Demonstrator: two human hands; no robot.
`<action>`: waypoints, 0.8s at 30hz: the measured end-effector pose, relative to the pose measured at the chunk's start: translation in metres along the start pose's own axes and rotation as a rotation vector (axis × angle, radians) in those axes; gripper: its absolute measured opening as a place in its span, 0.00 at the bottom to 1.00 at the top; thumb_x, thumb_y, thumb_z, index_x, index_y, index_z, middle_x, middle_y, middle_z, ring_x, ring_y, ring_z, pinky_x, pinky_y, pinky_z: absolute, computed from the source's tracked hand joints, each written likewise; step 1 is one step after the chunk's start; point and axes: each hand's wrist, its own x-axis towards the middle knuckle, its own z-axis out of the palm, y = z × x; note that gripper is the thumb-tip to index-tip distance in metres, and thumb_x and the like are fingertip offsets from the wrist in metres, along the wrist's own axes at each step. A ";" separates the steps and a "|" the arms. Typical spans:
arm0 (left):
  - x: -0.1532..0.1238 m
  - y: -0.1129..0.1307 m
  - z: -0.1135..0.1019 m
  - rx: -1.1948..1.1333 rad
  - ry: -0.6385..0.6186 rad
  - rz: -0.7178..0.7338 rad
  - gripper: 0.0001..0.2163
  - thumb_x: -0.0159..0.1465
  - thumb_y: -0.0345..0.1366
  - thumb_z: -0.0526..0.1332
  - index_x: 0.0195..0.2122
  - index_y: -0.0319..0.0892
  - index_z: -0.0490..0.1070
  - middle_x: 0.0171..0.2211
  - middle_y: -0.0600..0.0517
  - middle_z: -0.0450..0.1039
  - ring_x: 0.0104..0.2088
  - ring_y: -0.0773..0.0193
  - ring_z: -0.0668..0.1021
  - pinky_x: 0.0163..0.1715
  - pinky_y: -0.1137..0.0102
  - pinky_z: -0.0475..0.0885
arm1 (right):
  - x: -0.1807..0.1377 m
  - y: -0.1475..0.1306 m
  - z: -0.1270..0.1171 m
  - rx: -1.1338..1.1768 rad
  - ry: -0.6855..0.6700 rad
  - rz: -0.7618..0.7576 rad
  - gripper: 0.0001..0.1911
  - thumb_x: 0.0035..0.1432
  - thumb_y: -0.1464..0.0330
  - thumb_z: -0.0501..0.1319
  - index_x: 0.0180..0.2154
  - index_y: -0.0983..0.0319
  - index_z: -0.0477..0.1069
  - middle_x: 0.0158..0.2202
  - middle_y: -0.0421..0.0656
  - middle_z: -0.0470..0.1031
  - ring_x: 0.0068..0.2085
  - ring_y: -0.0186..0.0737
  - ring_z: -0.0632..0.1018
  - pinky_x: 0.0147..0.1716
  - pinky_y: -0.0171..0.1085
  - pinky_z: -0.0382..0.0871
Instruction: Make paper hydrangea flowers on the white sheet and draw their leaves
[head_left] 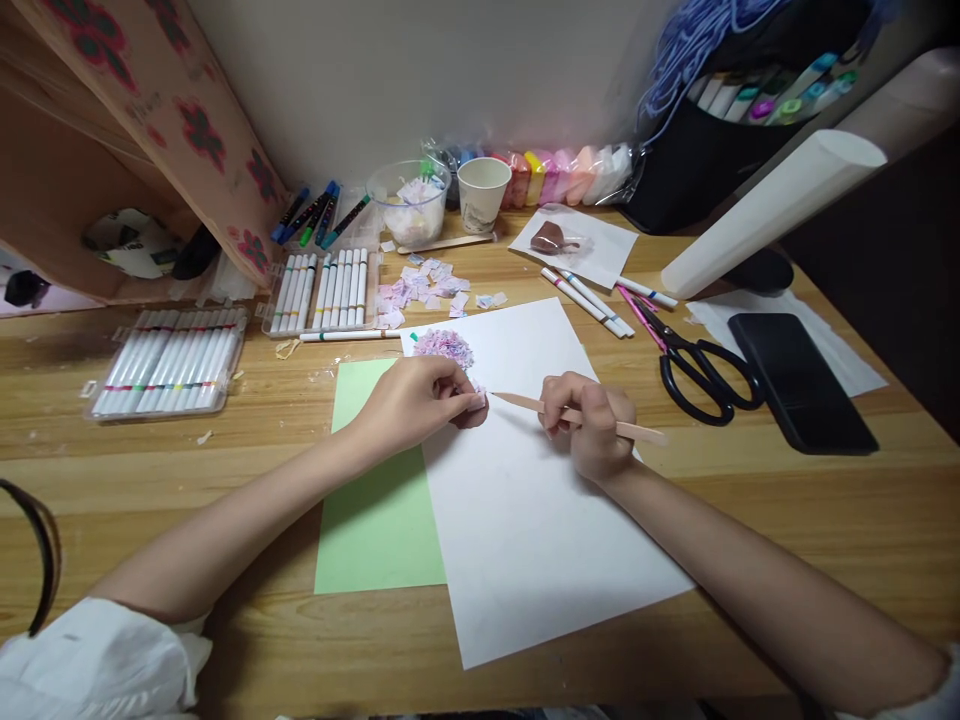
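Centrally, a white sheet is laid at a slant over a green sheet, whose left strip is left showing. A small pinkish paper scrap is pinched between the closed fingertips of the left hand, just below a cluster of pink scraps stuck near the white sheet's top left corner. A thin wooden stick is gripped in the curled fingers of the right hand, its tip pointed at the scrap but kept just apart from it. Bare paper is left open below both hands. Black scissors and a dark phone are set beyond the sheet's right edge, marker cases well to the left.
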 end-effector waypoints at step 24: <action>-0.032 -0.006 0.004 0.295 0.087 0.123 0.18 0.66 0.39 0.50 0.18 0.40 0.59 0.17 0.56 0.61 0.19 0.71 0.59 0.23 0.71 0.51 | 0.005 -0.006 0.002 -0.398 -0.317 -0.052 0.20 0.68 0.63 0.44 0.24 0.59 0.61 0.20 0.38 0.63 0.22 0.33 0.65 0.25 0.35 0.57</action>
